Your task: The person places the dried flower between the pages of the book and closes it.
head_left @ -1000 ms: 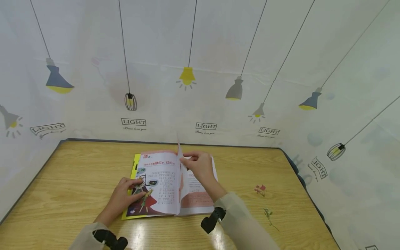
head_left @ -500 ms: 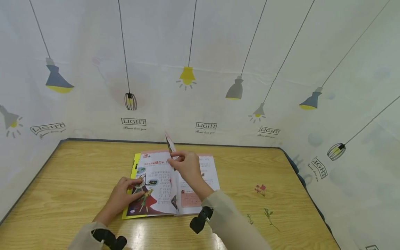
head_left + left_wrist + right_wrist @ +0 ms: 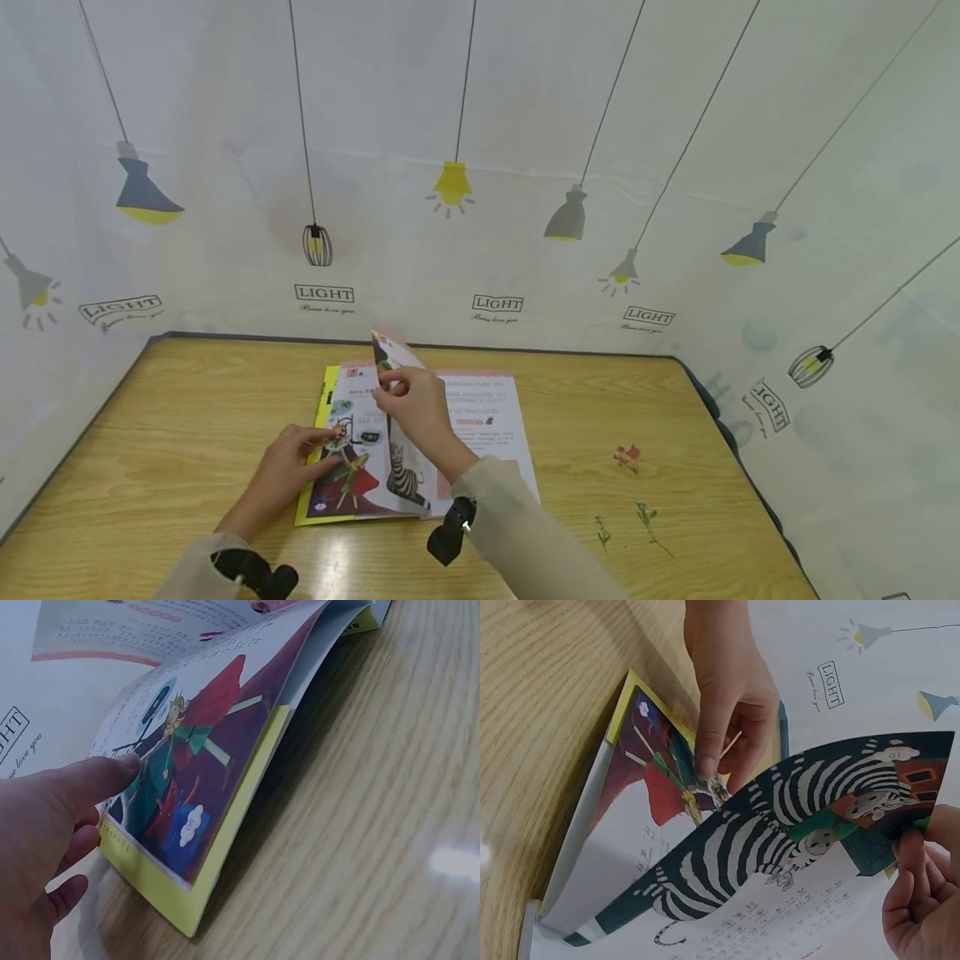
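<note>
An illustrated book (image 3: pixel 476 433) with a yellow-edged cover lies spread on the wooden table. My left hand (image 3: pixel 283 471) rests on its left page, thumb and forefinger on the caped figure; the left wrist view shows the thumb (image 3: pixel 112 776) on the paper. My right hand (image 3: pixel 420 412) pinches a raised page (image 3: pixel 393 350) near its upper outer corner, over the left half of the book. Striped zebras cover that lifted page (image 3: pixel 727 855) in the right wrist view, where it bends in a curve. It hides part of the left page's text.
To the right on the table (image 3: pixel 202 400) lie a pink dried flower (image 3: pixel 627 457) and two green sprigs, one a longer stem (image 3: pixel 647 517). A white curtain (image 3: pixel 375 167) printed with lamps borders the table's back and sides.
My right hand has carried the raised page leftward, from upright near the spine to leaning over the left page. More of the right page shows. My left hand has stayed nearly still.
</note>
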Demonstrator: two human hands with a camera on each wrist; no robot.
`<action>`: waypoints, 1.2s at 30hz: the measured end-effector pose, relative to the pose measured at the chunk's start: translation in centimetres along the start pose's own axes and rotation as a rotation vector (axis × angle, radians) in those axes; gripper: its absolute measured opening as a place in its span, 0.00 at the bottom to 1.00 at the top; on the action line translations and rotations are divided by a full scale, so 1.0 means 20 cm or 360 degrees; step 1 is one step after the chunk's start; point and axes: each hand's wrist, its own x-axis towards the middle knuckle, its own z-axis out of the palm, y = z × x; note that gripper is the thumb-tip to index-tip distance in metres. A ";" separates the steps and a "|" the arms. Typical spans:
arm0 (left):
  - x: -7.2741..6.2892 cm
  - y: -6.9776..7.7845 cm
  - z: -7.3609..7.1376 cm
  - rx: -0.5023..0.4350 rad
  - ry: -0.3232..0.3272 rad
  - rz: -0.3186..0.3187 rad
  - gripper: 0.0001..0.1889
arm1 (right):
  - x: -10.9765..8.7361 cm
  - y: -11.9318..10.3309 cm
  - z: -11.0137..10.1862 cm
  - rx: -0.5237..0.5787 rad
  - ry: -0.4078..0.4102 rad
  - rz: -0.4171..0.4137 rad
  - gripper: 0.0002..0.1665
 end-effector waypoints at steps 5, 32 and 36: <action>0.00 -0.01 -0.03 0.0013 0.0036 0.0003 0.22 | 0.01 -0.01 0.06 -0.0010 -0.0026 0.0039 0.11; 0.05 -0.06 -0.22 0.0024 0.0122 0.0110 0.20 | -0.04 0.14 0.34 0.0190 -0.0079 0.0187 0.11; 0.09 -0.05 -0.24 0.0038 0.0112 0.0113 0.19 | -0.04 0.17 0.39 0.0222 -0.0060 0.0213 0.10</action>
